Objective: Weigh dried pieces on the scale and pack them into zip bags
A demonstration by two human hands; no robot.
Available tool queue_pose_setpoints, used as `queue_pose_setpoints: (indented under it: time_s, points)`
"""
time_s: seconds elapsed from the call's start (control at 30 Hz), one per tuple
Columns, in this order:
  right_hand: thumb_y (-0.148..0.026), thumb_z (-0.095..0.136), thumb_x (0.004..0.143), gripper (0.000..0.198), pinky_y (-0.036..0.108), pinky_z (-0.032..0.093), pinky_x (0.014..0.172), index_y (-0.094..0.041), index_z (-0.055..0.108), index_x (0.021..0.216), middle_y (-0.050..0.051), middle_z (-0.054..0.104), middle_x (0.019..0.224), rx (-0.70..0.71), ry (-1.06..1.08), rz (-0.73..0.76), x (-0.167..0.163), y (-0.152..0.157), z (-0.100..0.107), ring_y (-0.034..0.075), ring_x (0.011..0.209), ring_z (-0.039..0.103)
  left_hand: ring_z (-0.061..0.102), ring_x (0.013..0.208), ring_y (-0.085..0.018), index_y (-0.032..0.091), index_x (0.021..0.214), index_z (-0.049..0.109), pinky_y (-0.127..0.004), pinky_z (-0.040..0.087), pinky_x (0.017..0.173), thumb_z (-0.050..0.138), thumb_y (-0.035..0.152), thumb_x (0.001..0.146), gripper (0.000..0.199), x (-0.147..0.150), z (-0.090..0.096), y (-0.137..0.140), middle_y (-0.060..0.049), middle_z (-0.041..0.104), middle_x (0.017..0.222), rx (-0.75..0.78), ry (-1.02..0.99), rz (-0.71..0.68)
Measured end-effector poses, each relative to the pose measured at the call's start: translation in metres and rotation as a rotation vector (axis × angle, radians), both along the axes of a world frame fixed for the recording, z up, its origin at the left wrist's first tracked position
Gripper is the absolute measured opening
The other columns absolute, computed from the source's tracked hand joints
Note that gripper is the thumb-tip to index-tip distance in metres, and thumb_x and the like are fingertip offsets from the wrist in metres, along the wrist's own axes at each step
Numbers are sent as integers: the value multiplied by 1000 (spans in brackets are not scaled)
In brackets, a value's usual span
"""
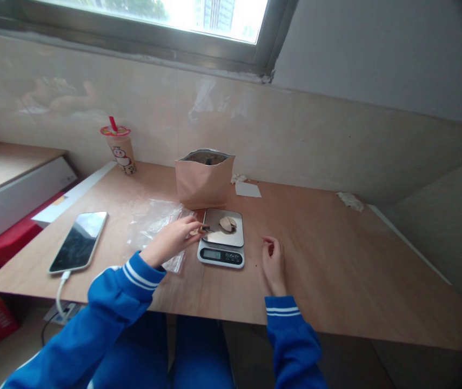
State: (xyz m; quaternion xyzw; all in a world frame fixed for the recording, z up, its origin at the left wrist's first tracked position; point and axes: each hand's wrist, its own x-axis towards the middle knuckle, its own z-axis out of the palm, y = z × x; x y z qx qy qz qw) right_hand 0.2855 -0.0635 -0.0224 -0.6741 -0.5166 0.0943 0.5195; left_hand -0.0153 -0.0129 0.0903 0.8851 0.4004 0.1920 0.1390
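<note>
Weighing surface: the kitchen scale has a white plastic body, a smooth, reflective metal plate with rounded corners and a dark, oval-ended panel with a lit display; digits too small to read with certainty. On the plate, right of its middle, lie dried pieces, pale tan, thin, irregular and curled at the edges.

Container: a pouch of matt brown, paper-like material stands upright just behind the scale, mouth gaping, lining silvery. Left of the scale, clear plastic bags lie flat and wrinkled, glossy, with a red line, partly under the left hand.

Left hand: fingers extended, tips nearly closed at the plate's left edge, gripping a small brown piece whose exact shape is unclear. Right hand: apart from the scale, to its right, side down on the wood-grained tabletop; fingers loosely curled, a gap showing beside the thumb, nothing visible in its hold
</note>
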Motion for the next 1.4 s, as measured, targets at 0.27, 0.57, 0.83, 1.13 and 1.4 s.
queue_pose_setpoints:
  time_s: [0.27, 0.57, 0.83, 1.13, 1.4]
  points:
    - [-37, 43, 87, 25, 38, 47, 79, -19, 58, 96, 9, 62, 96, -17, 49, -21, 0, 1, -1, 20, 80, 56, 46, 124, -31, 20, 132, 50, -47, 40, 102, 51, 16, 86, 46, 46, -28, 9, -14, 47, 135, 138, 17, 46]
    - [-33, 43, 86, 23, 39, 46, 79, -18, 57, 97, 10, 60, 98, -38, 49, 2, -1, 1, -2, 21, 82, 55, 56, 102, -28, 15, 107, 60, -48, 41, 96, 41, 25, 92, 26, 19, -38, 22, -13, 63, 106, 24, 77, 221]
    - [-32, 42, 86, 22, 39, 47, 79, -18, 56, 97, 10, 60, 98, -43, 29, 4, 1, 0, -5, 21, 83, 55, 57, 106, -28, 17, 110, 63, -50, 35, 103, 53, 32, 87, 29, 19, -42, 18, -11, 66, 105, 40, 42, 204]
    - [-32, 44, 85, 21, 37, 47, 79, -19, 57, 94, 10, 61, 96, -7, 38, -8, -1, 1, -2, 21, 83, 56, 60, 101, -22, 19, 109, 61, -36, 48, 88, 44, 18, 92, 24, 28, -14, 4, -9, 66, 104, 148, -99, 196]
    - [-33, 42, 86, 22, 40, 46, 81, -19, 56, 95, 10, 61, 97, -35, 46, 4, 1, 1, -5, 21, 84, 56, 60, 104, -19, 20, 118, 53, -35, 51, 90, 39, 17, 95, 27, 40, -28, -7, -9, 60, 115, 111, -261, 28]
